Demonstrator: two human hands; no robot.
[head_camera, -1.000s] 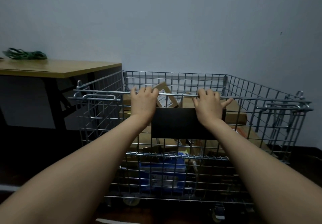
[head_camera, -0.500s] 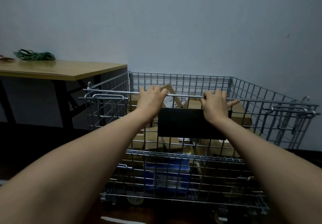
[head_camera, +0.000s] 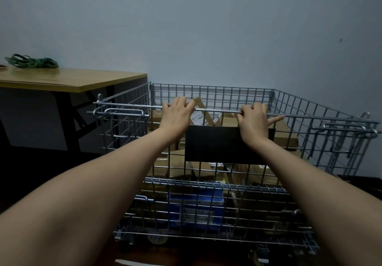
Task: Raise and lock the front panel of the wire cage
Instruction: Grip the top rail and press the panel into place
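A silver wire cage (head_camera: 293, 108) on casters stands against the wall, filled with cardboard boxes. Its front panel (head_camera: 128, 133) stands upright, with a black plate (head_camera: 217, 143) fixed at its middle. My left hand (head_camera: 177, 114) grips the panel's top bar left of centre. My right hand (head_camera: 253, 121) grips the same bar right of centre, thumb stretched out to the right. A looped latch handle (head_camera: 124, 111) sits at the panel's upper left corner and another latch handle (head_camera: 349, 128) at the upper right. I cannot tell whether the latches are engaged.
A wooden table (head_camera: 68, 79) with dark legs stands to the left of the cage, carrying green bands (head_camera: 31, 63). Brown boxes (head_camera: 285, 133) and a blue package (head_camera: 196, 205) lie inside the cage. The grey wall is close behind, the floor dark.
The view has shifted so the cage and table sit further right and slightly lower in frame. Both hands keep their grip on the top bar.
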